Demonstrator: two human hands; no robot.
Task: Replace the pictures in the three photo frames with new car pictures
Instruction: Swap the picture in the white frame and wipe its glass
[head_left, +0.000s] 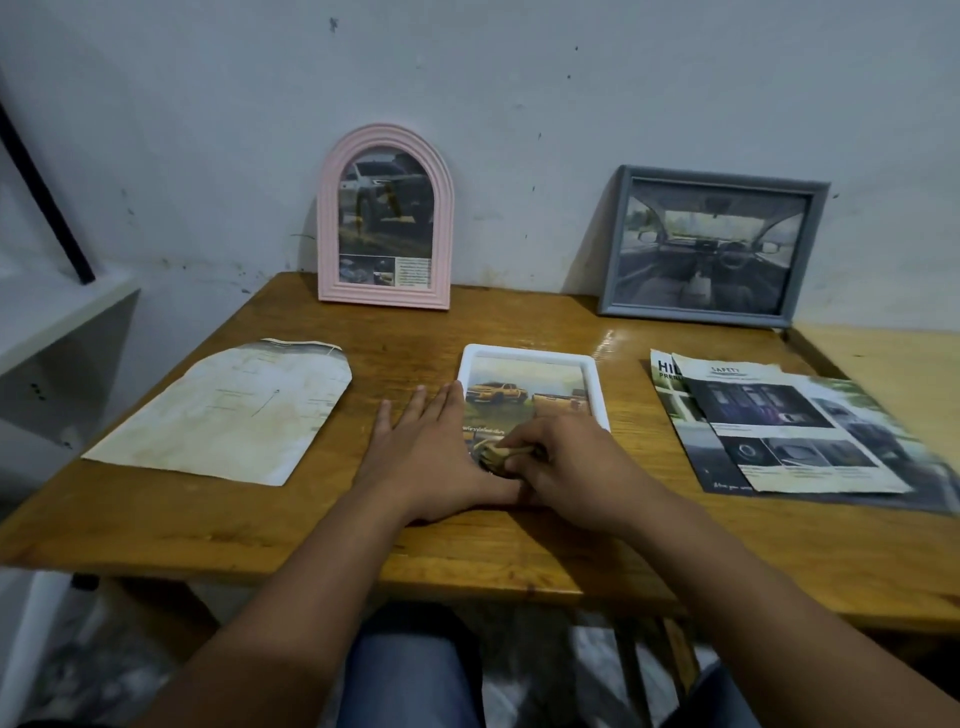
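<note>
White plastic, the third frame (530, 358) lies flat on the wooden table (467, 540) before the pink frame (384, 218) and grey frame (711, 244). Left hand (431, 457) presses flat beside it, fingers straight; right hand (566, 462) pinches the car picture (524, 395) inside. Tugging hard, I judge, could crease or tear the paper

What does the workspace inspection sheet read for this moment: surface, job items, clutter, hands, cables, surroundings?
Surface: wooden table, glossy.
Job's things: pink arched frame and grey frame upright against the wall; white frame flat, showing a yellow car picture; car brochure pages at right.
Clutter: stained arch-cut paper, at left.
Hands: left hand flat beside the white frame; right hand pinching a small object, unclear what.
Cables: nothing seen.
Surroundings: scuffed white wall; white shelf left.
</note>
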